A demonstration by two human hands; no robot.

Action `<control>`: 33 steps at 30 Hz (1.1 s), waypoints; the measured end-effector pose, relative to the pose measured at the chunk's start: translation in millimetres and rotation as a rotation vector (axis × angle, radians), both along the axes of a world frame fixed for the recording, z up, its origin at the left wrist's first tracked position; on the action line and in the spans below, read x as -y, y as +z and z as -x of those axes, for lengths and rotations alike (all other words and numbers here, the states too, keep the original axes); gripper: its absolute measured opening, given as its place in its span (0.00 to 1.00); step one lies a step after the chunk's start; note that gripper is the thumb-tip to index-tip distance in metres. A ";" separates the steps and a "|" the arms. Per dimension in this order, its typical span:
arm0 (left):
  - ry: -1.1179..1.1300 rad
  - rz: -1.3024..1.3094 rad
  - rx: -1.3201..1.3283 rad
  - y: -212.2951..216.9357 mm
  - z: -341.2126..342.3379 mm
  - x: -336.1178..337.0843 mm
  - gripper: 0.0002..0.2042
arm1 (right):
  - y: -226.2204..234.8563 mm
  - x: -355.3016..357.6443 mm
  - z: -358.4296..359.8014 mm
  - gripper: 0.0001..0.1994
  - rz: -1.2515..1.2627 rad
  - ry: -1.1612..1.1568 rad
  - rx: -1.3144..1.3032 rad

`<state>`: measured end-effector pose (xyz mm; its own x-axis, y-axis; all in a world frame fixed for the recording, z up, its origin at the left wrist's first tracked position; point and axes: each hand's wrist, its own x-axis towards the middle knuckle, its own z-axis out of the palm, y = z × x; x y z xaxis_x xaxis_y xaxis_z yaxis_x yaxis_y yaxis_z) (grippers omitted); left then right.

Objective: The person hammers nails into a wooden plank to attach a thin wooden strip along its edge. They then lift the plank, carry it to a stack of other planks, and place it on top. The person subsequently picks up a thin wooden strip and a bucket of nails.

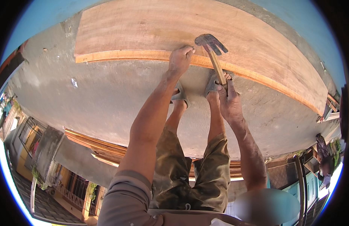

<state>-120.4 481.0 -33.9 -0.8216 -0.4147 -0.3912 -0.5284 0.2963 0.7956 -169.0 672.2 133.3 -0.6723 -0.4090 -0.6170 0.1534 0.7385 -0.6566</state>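
The left hand [180, 60] could be struck by a stray swing, being just beside the hammer [212, 56]; it bunches its fingers at the near edge of the plywood sheet [144, 30], perhaps pinching something too small to tell. The hammer slants across that edge. The right hand [231, 101] wraps its fingers around the handle [219, 73], 2 forearms [155, 109] stretched forward.

Streaky tan plywood [152, 26] — dark-grey hammerhead [209, 39]

Outdoors, strong daylight, grey concrete floor [99, 94], house front [85, 201] with yellowish trim and barred windows [74, 185] lower left, green plants [39, 179] beside it, pale blue wall [312, 184] and dark post [300, 180] lower right.
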 end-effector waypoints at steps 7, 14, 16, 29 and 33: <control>-0.089 0.113 -0.004 6.5 0.1 -2.4 0.08 | -10.8 -3.3 2.4 0.18 -0.106 0.093 -0.034; -0.102 0.150 -0.016 1.7 -3.9 -2.6 0.07 | 3.7 4.3 6.1 0.21 -0.029 0.072 0.054; -0.099 0.159 -0.020 2.0 0.4 -2.7 0.07 | -2.7 0.4 4.4 0.21 -0.089 0.121 0.014; 1.211 -0.177 0.595 21.2 -34.4 29.1 0.33 | 33.9 11.7 18.3 0.18 0.176 0.132 -0.132; 1.043 -0.309 0.639 -14.1 -34.2 41.7 0.43 | -31.9 -15.2 16.8 0.20 -0.247 0.378 -0.059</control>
<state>-86.2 439.3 -48.0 0.2114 -0.5711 -0.7932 -0.7133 -0.6450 0.2742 -185.7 687.5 101.4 -0.5411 -0.4781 -0.6918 -0.1900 0.8709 -0.4532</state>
